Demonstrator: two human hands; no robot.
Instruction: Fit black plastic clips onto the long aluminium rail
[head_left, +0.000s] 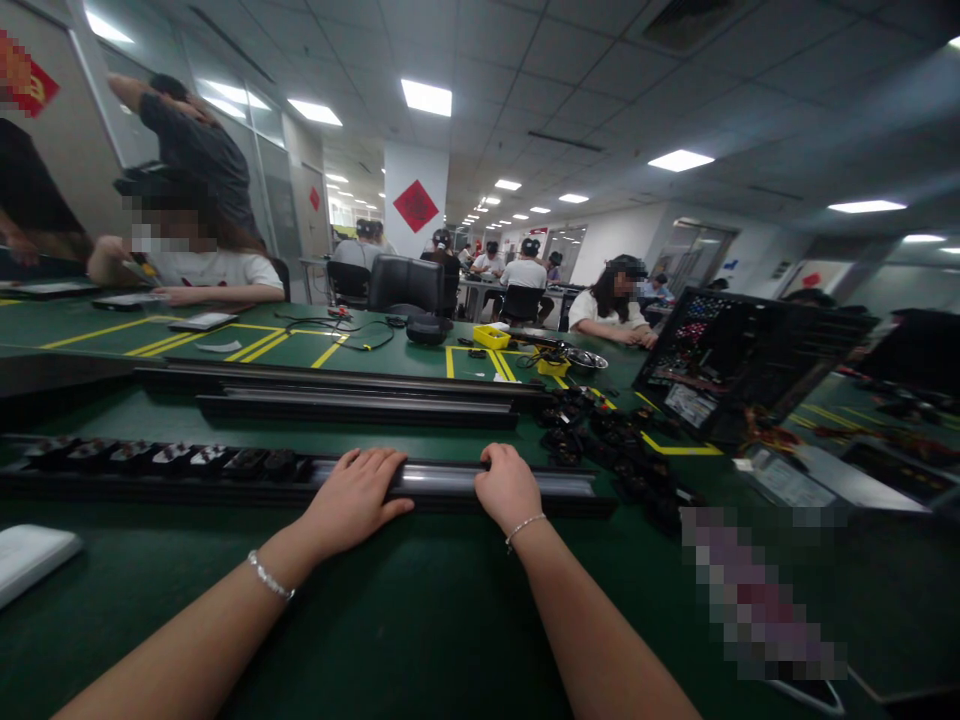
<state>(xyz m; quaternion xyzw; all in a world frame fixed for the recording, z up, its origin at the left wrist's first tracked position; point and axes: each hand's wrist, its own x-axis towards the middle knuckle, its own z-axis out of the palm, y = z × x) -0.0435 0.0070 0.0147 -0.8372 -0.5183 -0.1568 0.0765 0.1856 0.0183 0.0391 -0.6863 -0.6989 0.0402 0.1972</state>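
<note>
Head view: both hands were on a long black rail [450,482] that lay across the green table [420,620], near its front edge. Left hand [352,500] lay flat, palm down, fingers spread loosely over the rail's front lip, not clamped on it. Right hand [508,487] was curled, fingers hooked over the rail's top edge, gripping it. Both wrists wore bead bracelets. The rail's left stretch carried a row of small dark modules [150,457]; the part between and right of the hands showed a bare silvery channel. Two more black rails [360,400] lay parallel just behind. A loose pile of small black parts [615,450] sat to the right, near the rail's end. Behind that stood a tilted black open chassis [742,370], probably a PC case, detail too blurred to confirm. Yellow tape lines [247,345] marked zones on the table, with a yellow bin [491,336] and a metal bowl [586,359] further back. A white slab [34,560] sat at the left edge. Room: open office, ceiling light panels [426,97], red diamond sign on a pillar [415,205], other seated people [202,265] working at tables beyond.
</note>
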